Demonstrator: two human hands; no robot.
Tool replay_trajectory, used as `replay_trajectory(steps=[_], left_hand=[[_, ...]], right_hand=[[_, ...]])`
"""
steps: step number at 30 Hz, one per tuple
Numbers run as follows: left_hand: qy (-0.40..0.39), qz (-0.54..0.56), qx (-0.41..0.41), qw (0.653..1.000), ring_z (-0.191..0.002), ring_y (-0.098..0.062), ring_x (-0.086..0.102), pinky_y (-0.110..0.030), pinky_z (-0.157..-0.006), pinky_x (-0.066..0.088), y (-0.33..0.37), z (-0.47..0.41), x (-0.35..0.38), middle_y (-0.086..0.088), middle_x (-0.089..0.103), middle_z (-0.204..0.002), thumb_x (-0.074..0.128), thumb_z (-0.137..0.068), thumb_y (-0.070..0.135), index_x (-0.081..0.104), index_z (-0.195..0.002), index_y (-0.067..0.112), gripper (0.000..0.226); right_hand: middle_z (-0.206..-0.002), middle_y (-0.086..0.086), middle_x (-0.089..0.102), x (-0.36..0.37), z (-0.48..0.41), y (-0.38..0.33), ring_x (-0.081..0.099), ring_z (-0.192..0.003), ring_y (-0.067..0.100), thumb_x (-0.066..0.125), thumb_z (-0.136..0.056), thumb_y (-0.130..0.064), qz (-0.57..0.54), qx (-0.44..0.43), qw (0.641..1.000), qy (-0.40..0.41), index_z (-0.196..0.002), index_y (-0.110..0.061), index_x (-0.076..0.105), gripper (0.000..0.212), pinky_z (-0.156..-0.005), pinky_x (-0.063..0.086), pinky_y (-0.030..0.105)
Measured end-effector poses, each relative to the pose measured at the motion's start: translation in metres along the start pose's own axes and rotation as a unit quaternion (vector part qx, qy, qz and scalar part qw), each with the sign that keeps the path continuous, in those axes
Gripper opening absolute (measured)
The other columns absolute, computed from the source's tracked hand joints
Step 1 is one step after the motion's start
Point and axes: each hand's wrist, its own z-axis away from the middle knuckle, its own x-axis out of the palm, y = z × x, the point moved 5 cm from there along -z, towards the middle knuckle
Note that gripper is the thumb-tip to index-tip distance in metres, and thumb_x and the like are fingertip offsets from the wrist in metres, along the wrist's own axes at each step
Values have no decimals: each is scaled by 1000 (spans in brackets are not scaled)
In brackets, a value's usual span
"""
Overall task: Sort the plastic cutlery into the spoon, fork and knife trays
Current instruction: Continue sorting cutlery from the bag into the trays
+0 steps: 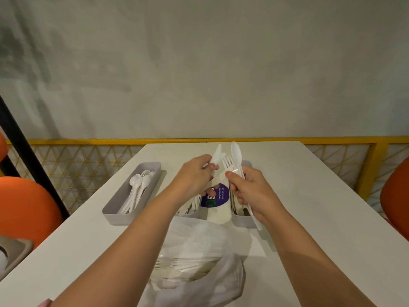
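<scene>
L hand (194, 173) pinches knife (217, 155); R hand (250, 191) grips fork (228, 162) & spoon (236, 151), tips up.

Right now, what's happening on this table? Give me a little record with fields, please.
Left hand: pinches a white knife
Right hand: grips a fork and a spoon together
Left tray: holds spoons
Middle tray: holds forks, partly hidden
Right tray: contents mostly hidden
Bag: unsorted cutlery, nearest the person
Table: white, with a purple sticker
</scene>
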Motion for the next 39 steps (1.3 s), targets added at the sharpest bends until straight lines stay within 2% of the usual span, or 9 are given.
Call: replay_trajectory(steps=[4,8,13,16,20,24,29,32,39], left_hand=[[-46,20,-36,998,-54,-11,48,-22,-54,41,-6,0,21,-1,58,-67,34,-101,26,53,-112,13,26],[-63,181,-90,977,-57,-13,44,-24,-59,41,-12,-3,28,-3,53,-67,37,-100,20,54,-105,7,22],[-8,390,-100,915,-53,-12,49,-23,-53,47,-6,-17,22,-7,54,-69,38,-97,-1,55,-82,4,24],[9,451,-93,887,-61,-14,55,-24,-62,51,-3,-23,21,-9,56,-74,36,-97,-3,56,-82,3,26],[34,471,-94,876,-72,-18,57,-30,-64,49,-1,-25,22,-9,58,-80,39,-97,-1,56,-90,3,19],[44,449,-111,885,-73,-18,61,-29,-60,52,-6,-27,26,-9,62,-85,45,-96,8,52,-119,-4,26],[-53,414,-137,899,-96,-28,63,-33,-73,56,-8,-25,45,-21,63,-112,38,-99,12,51,-126,-5,35],[-82,392,-120,908,-90,-24,64,-25,-57,55,-6,-24,50,-15,67,-103,38,-98,7,56,-122,-2,31],[-34,478,-176,860,-76,-21,61,-31,-67,53,-12,-36,52,-9,60,-86,34,-100,5,49,-112,2,19]], right_hand=[[-61,-1,50,-8,-2,0,45,-34,-1,53,-94,-18,-46,12,998,37,-97,-10,57,9,-36,33,11],[-69,2,53,-12,-5,2,41,-47,6,48,-96,-17,-78,40,995,54,-109,-7,52,17,-39,34,14],[-88,6,66,-3,0,-5,38,-45,8,42,-99,-18,-99,76,992,-35,-105,-22,53,13,-35,30,15],[-80,5,59,-1,3,-7,37,-41,7,43,-99,-20,-57,73,992,-91,-109,-23,55,16,-33,26,15],[-78,13,61,2,5,-6,32,-37,5,54,-94,-18,-7,51,988,-142,-111,-24,57,19,-36,24,16],[-74,8,62,1,5,-7,35,-36,4,62,-87,-9,16,27,991,-131,-109,-23,60,26,-38,27,16],[-51,-7,53,-10,1,-8,38,-32,1,63,-87,-6,23,15,997,-79,-116,-14,59,31,-37,29,15],[-54,-5,51,-17,-1,-7,36,-32,1,63,-87,-8,23,15,998,-54,-117,-16,60,31,-37,30,16],[-69,-1,56,-41,-7,-8,40,-38,2,59,-90,-13,-9,8,1000,24,-110,-15,59,20,-36,32,15]])
